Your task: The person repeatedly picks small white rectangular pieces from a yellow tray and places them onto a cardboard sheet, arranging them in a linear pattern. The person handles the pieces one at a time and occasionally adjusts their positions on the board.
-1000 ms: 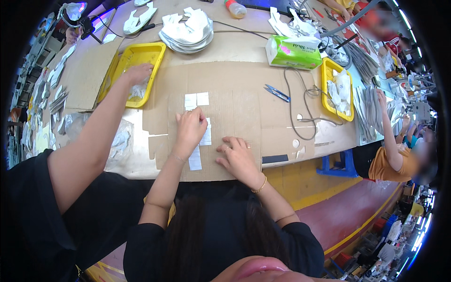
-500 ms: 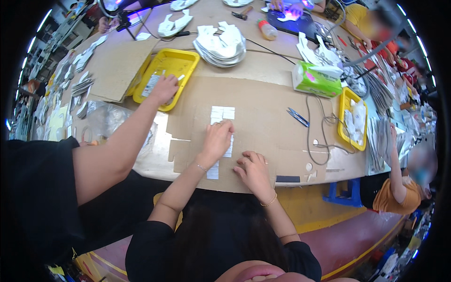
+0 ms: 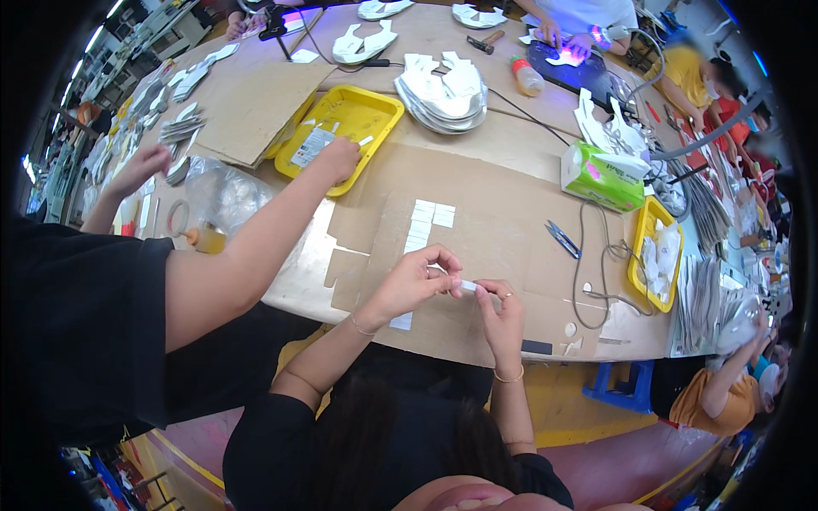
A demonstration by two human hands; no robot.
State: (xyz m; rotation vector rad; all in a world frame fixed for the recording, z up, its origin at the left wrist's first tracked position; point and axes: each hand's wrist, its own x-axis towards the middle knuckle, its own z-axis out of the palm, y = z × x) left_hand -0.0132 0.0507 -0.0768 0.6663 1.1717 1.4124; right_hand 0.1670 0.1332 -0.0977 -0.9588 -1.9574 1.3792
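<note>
Crowded cardboard-covered worktable [image 3: 511, 196] — left hand [image 3: 417, 277] and right hand [image 3: 501, 308] pinch a small white strip [image 3: 468, 285] between fingertips, seemingly peeling it; next, laying it down squarely beside the white strips [image 3: 426, 223].

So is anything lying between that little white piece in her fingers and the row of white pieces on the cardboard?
Nothing visible. Both hands, left hand and right hand, pinch the white piece above bare cardboard; the row lies just beyond.

A green tissue box [image 3: 601, 176] sits beside a stack of white cut pieces [image 3: 443, 90], two yellow trays [image 3: 345, 128] and blue snips [image 3: 563, 239] on the cardboard-covered surface [image 3: 511, 204].
</note>
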